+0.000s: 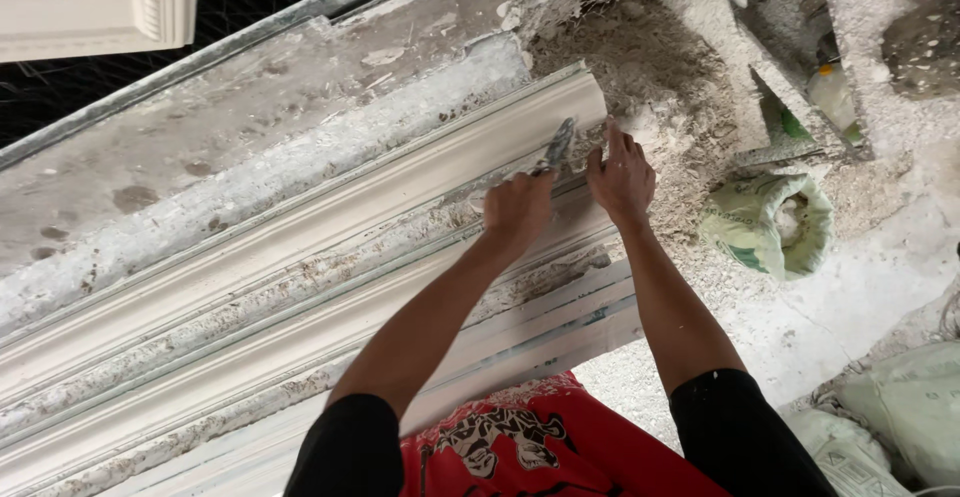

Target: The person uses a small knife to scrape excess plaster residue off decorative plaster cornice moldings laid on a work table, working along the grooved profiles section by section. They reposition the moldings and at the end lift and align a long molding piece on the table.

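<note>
Plaster-caked bench [250, 117], dusty floor [840, 297]

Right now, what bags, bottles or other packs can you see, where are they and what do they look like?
Open sack: on the floor right of the right hand, pale green, rolled rim, whitish lumps inside.
Sacks: bottom right corner, whitish, closed, lying flat.
Plastic bottle: upper right among rubble, pale, dusty.
Green scrap: beside the bottle, partly buried.
</note>
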{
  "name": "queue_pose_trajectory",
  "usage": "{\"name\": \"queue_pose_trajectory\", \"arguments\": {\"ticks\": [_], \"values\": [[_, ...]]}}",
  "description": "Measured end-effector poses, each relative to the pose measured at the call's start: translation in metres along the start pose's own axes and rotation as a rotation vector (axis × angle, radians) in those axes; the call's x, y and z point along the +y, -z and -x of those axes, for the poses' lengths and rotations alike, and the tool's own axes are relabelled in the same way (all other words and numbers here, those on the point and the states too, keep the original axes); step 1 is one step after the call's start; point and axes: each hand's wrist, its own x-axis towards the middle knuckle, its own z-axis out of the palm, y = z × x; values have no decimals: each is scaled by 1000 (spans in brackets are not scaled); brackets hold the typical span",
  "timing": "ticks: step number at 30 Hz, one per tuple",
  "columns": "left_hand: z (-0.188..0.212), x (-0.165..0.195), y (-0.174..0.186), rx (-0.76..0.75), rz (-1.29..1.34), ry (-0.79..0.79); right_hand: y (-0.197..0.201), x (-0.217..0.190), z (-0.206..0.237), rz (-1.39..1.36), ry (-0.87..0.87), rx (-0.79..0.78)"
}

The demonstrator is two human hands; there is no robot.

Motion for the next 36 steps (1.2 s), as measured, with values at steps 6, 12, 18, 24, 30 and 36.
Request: {"name": "queue_pose_trajectory", "arguments": {"ticks": [6,12,18,24,30,36], "values": [[-5,22,9,-88,-1,79,5,-3,4,-38,-28,-26],[-12,29,5,33,26,8,8,-8,7,-15,35,73],[-26,42,-4,39,39,53,3,-6,6,-48,57,155],[-32,42,-10,25,78,49,1,-3,6,-10,-41,138],[-48,65,-5,96,93,36,0,-1,10,-127,7,299],[12,-6,-7,33,48,-9,-1,0,9,-137,-1,301]]}}
